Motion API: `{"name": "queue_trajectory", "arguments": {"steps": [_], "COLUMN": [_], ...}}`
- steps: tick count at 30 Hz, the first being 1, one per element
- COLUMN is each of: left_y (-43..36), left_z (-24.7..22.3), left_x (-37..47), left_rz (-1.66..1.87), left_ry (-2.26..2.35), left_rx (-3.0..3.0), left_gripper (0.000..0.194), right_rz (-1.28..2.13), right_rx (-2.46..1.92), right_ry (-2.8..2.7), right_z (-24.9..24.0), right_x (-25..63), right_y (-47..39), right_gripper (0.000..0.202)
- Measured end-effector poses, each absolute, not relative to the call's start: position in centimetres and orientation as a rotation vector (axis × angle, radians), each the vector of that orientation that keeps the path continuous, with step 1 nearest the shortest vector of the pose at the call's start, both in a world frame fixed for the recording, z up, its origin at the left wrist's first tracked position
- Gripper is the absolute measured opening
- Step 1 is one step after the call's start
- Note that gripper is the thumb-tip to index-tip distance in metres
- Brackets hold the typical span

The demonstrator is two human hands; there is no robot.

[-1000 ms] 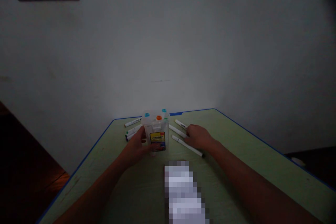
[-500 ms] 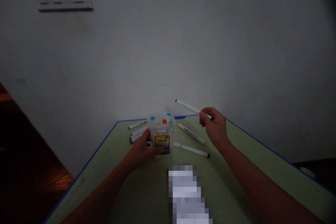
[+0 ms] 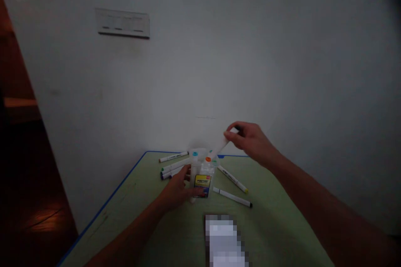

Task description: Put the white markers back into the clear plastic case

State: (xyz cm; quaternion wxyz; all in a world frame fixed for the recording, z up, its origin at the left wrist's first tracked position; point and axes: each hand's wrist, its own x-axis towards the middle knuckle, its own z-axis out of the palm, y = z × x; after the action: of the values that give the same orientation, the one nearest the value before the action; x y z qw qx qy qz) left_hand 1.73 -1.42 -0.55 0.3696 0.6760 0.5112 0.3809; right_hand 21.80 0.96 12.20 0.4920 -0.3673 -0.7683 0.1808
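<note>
Wrapped around the lower left side of a clear plastic marker box (image 3: 203, 183) is my left hand (image 3: 178, 187), its thumb across the yellow label. Coloured marker ends, blue and orange among them, show at the box's top. My right hand (image 3: 247, 139) pinches a white marker (image 3: 222, 147) by its upper end. That marker slants down to the left, its lower end at the box's opening; how deep it reaches I cannot tell. Right of the box lie a yellow-tipped marker (image 3: 233, 179) and a black-tipped marker (image 3: 233, 197).
Several markers (image 3: 175, 167) lie left of the box, and a brown-tipped marker (image 3: 173, 157) lies behind them. A pixelated phone-like slab (image 3: 224, 240) rests at the front of the green table (image 3: 125, 221). The wall (image 3: 175, 83) rises behind the table's blue edge.
My right hand has moved left toward the box, and its marker has swung from nearly level to a steep slant at the opening. The view has shifted; my left hand still holds the box.
</note>
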Motion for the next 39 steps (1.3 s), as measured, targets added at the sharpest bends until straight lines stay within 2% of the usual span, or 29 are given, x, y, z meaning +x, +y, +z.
{"name": "queue_trajectory", "arguments": {"steps": [5,9,15,29,35,39], "left_y": [-1.3,-1.3,-1.5,-1.0,-0.8,-0.7], "left_z": [-0.9,-0.9,-1.0,-1.7,-2.0,-1.9], "left_x": [1.6,1.5,1.4,1.5,1.4,1.4], "left_rz": [1.017,1.030,1.022,1.054,1.061,1.053], "left_ry": [1.273,1.255,1.261,1.224,1.238,1.232], "left_rx": [1.748,1.756,1.766,1.758,1.764,1.744], "left_gripper": [0.069,0.069,0.064,0.063,0.065,0.064], "right_rz": [0.218,-0.008,-0.063,0.313,-0.188,-0.284], "right_rx": [-1.157,-1.150,-1.181,-1.181,-1.152,-1.153], "right_ry": [-2.454,-2.655,-2.725,-2.794,-2.810,-2.814], "right_z": [13.2,12.8,12.9,13.6,12.5,12.4], "right_x": [16.2,14.1,13.9,15.5,14.7,14.3], "right_y": [2.7,3.7,3.8,2.8,2.3,2.0], "right_gripper": [0.016,0.021,0.021,0.025,0.033,0.032]}}
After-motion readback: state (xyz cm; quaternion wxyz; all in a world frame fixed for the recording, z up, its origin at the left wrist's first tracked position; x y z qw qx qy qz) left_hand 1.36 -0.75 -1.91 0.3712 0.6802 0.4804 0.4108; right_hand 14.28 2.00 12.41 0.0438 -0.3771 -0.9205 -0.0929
